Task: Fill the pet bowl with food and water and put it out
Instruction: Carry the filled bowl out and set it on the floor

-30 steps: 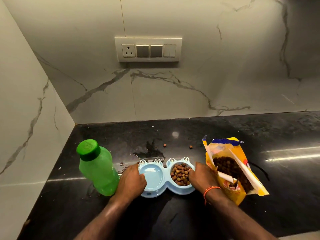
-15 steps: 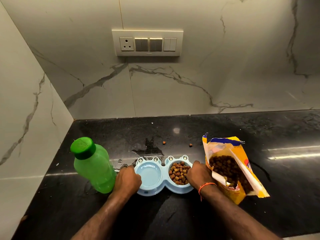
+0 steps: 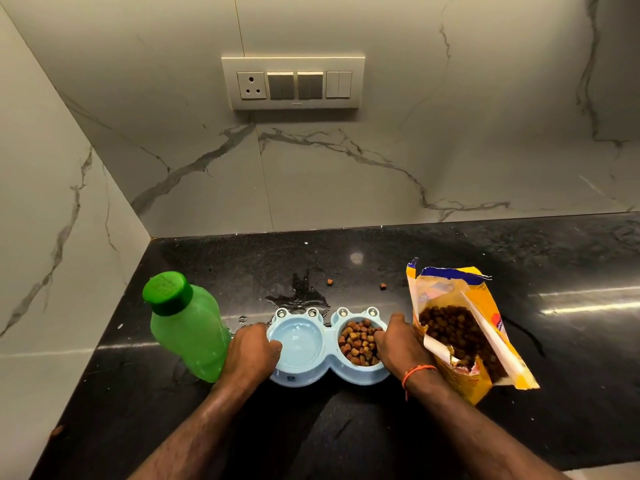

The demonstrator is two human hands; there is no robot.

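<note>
a glossy pale-blue plastic double pet bowl (image 3: 327, 355) sits on a polished black stone counter (image 3: 571, 341), the left hand (image 3: 251, 353) and right hand (image 3: 398, 344) clamped on its ends. its left well holds water, its right well brown kibble (image 3: 360, 342). left of the bowl stands a translucent green bottle (image 3: 187, 327); right of it, a crumpled yellow food bag (image 3: 464, 327), torn open.

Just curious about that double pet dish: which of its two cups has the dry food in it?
The cup by the right hand, nearest the yellow food bag, is heaped with brown kibble. The other cup, by the left hand and green bottle, shows none.
</note>
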